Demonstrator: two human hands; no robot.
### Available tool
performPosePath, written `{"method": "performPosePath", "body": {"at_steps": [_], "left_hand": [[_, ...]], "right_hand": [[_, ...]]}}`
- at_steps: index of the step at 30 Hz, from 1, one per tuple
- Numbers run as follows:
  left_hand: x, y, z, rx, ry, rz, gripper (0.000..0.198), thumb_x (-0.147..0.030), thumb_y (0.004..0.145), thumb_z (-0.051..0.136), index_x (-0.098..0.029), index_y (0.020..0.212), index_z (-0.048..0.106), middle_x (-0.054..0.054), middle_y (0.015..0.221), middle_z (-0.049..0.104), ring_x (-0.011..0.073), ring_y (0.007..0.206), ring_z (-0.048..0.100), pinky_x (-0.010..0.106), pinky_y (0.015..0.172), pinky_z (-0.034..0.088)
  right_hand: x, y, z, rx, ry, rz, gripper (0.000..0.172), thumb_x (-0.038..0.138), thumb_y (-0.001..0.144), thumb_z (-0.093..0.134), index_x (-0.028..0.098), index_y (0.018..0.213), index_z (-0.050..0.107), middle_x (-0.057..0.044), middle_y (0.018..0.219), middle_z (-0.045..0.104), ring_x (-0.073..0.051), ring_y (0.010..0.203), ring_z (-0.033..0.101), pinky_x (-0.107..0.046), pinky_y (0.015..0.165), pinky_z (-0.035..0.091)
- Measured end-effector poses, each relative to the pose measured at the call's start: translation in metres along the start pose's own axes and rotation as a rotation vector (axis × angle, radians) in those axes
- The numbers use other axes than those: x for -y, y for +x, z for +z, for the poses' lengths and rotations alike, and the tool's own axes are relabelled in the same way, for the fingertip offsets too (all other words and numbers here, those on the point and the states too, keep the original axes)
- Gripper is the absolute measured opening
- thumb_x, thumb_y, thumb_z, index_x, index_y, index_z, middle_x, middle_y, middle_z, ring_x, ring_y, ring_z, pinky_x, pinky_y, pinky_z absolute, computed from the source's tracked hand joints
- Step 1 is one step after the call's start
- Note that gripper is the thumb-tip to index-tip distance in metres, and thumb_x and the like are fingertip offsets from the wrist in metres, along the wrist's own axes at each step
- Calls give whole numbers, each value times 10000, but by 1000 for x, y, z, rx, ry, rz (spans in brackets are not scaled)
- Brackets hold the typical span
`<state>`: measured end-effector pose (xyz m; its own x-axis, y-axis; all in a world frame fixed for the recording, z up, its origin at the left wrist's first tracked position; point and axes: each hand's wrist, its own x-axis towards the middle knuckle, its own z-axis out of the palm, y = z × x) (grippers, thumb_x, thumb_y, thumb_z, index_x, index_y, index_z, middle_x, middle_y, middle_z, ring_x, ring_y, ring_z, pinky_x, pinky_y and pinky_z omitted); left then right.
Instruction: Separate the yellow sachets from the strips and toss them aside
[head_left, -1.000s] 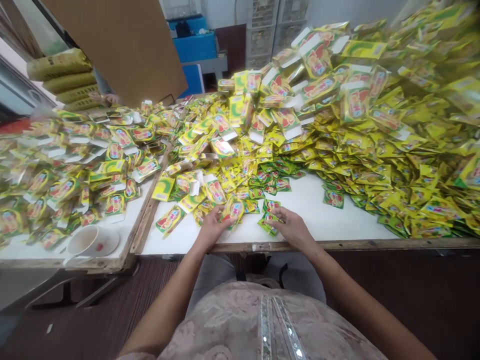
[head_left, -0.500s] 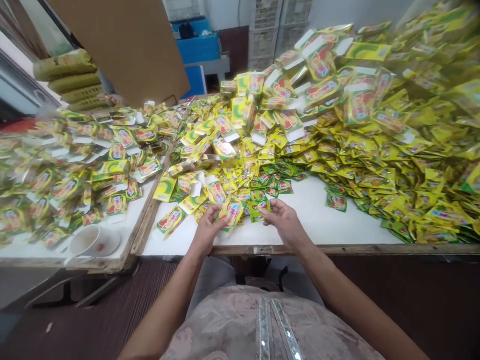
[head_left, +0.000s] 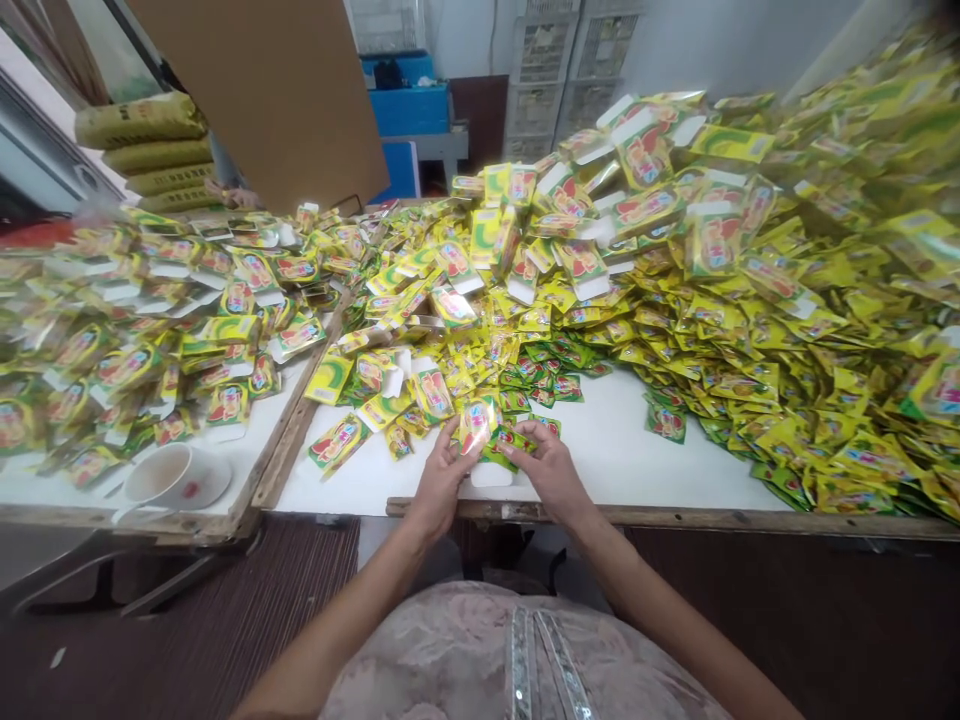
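The left hand [head_left: 441, 480] is holding a small yellow box [head_left: 478, 422], and the right hand [head_left: 551, 470] is pinching a green packet [head_left: 504, 447]. Both things are sitting close together at the front of the white table [head_left: 600, 470], near its wooden edge [head_left: 660, 519]. The packet is overlapping the box near a white flap [head_left: 491, 478] (whether any of it is poking inside, I cannot tell).

I think a corner of the packet could be catching on the flap, because the packet is looking soft and floppy. If the right hand is pushing too hard, the packet could be crumpling up. If the left hand is squeezing too tightly, the thin box could be bending and its mouth could be closing. A loose packet [head_left: 553, 425] is lying just beyond the right hand, so a knuckle could be bumping it away.

The left hand is gripping the box's side, with its thumb resting near the low corner and its fingers curling behind. The right hand is facing it, with its thumb pressing on the packet and its fingers bending. Neither hand is spreading wide. Both forearms [head_left: 352, 610] are slanting in toward the middle.
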<state>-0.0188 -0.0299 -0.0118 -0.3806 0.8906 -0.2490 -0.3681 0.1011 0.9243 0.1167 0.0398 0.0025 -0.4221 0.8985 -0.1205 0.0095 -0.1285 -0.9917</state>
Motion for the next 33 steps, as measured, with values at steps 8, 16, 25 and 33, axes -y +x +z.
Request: {"method": "performPosePath", "body": {"at_steps": [8,16,25,33], "left_hand": [[-76,27,-20,436,1088,525,463,-363,602,773,-239,1034,664,99,1111,635,296,1120,490,393,971,356],[-25,28,-26,143,893,255,207,-331,700,647,-189,849,670,40,761,652,201,719,582,299,679,439],[-17,13,-46,148,313,6,366,-475,680,688,-161,818,562,-18,681,582,114,632,543,232,621,429],[-41,12,-54,190,323,-23,355,-426,640,743,-163,850,632,-2,768,650,121,700,583,232,672,450]], "right_hand": [[37,14,-28,338,-299,-84,260,406,662,711,197,775,606,15,754,574,-143,710,531,-275,649,443],[13,24,-30,-172,-124,-20,480,515,607,723,180,930,603,47,563,526,-117,527,469,-259,509,398],[10,26,-19,117,-503,-67,304,475,684,625,192,787,666,49,511,443,-103,494,340,-241,491,265],[28,41,-5,179,-445,-125,337,436,558,748,186,742,617,74,542,350,-93,530,317,-236,505,256]]}}
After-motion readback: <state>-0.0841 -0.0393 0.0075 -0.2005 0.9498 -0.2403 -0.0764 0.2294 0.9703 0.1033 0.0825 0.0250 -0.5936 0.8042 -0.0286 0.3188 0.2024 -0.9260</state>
